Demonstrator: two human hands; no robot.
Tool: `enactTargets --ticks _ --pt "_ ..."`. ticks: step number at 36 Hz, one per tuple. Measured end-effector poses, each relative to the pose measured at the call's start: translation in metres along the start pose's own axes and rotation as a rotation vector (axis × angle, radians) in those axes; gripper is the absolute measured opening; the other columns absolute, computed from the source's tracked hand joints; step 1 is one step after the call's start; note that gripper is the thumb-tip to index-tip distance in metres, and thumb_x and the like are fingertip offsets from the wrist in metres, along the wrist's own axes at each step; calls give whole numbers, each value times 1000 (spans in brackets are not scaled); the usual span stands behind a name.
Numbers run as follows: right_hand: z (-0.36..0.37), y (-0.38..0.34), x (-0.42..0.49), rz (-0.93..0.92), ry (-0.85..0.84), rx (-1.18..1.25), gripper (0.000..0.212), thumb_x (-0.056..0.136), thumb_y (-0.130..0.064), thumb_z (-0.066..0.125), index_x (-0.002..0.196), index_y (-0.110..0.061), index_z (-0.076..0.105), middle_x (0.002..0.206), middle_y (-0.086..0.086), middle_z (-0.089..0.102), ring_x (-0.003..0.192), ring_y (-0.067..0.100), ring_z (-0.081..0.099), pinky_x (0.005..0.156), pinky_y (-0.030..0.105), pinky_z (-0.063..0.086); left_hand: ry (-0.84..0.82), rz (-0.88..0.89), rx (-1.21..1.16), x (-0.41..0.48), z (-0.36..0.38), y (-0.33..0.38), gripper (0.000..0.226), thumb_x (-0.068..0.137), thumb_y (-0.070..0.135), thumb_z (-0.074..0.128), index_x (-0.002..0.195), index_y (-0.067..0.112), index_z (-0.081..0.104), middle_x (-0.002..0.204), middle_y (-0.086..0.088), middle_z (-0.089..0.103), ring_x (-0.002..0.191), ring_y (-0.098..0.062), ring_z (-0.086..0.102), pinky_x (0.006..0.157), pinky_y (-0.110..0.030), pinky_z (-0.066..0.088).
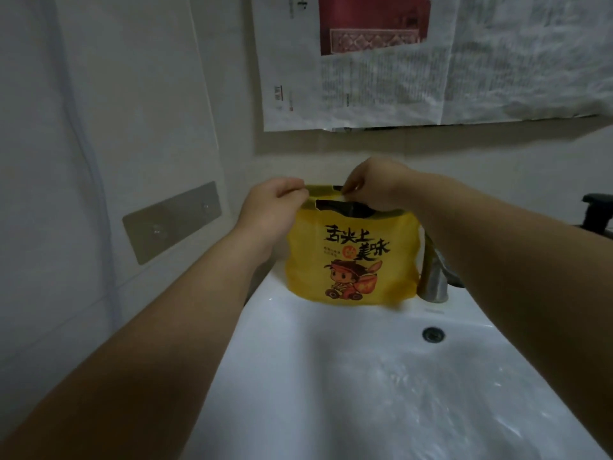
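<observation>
Pinching the top edge of a yellow bag (351, 260), the left hand (268, 207) and the right hand (374, 184) held it upright over the back rim of the white sink (315, 376). Fingers of both hands were curled round that edge. A metal tap (434, 280) stood on the sink's back rim, just beside the bag. Newspaper (381, 88) hung on the wall above the sink.

The yellow bag (351, 260) and the right forearm (481, 240) are hiding most of the faucet (435, 280), the right edge is cutting off a black object (597, 212), and the newspaper (381, 91) is showing print too small to read.
</observation>
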State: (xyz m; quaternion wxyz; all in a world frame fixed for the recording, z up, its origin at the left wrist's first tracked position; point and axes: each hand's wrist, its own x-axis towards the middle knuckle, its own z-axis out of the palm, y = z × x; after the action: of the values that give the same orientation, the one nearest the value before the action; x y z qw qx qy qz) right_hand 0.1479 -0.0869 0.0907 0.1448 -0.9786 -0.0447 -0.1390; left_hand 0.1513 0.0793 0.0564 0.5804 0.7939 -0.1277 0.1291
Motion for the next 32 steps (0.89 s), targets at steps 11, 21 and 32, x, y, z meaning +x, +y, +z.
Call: enactTargets --ticks 11,21,32 --pt "-16 7 -12 48 240 118 38 99 -35 43 103 -7 68 76 7 61 75 26 54 82 40 43 -4 37 -42 -7 -3 -5 25 96 17 55 119 19 64 108 3 63 108 -14 58 101 -35 47" --pt "2 3 -114 56 379 365 24 97 -30 51 94 -16 70 77 3 62 73 19 57 66 29 42 -52 30 -109 -69 9 -8 19 96 18 56 112 23 64 83 7 62 81 -7 58 77 -22 47" --pt "108 37 -211 325 -26 376 33 92 -27 59 120 -10 64 120 7 64 101 23 62 91 36 51 -301 -196 -68 -162 73 -72 21 95 17 59 115 14 65 92 2 63 85 -11 60 71 -23 48"
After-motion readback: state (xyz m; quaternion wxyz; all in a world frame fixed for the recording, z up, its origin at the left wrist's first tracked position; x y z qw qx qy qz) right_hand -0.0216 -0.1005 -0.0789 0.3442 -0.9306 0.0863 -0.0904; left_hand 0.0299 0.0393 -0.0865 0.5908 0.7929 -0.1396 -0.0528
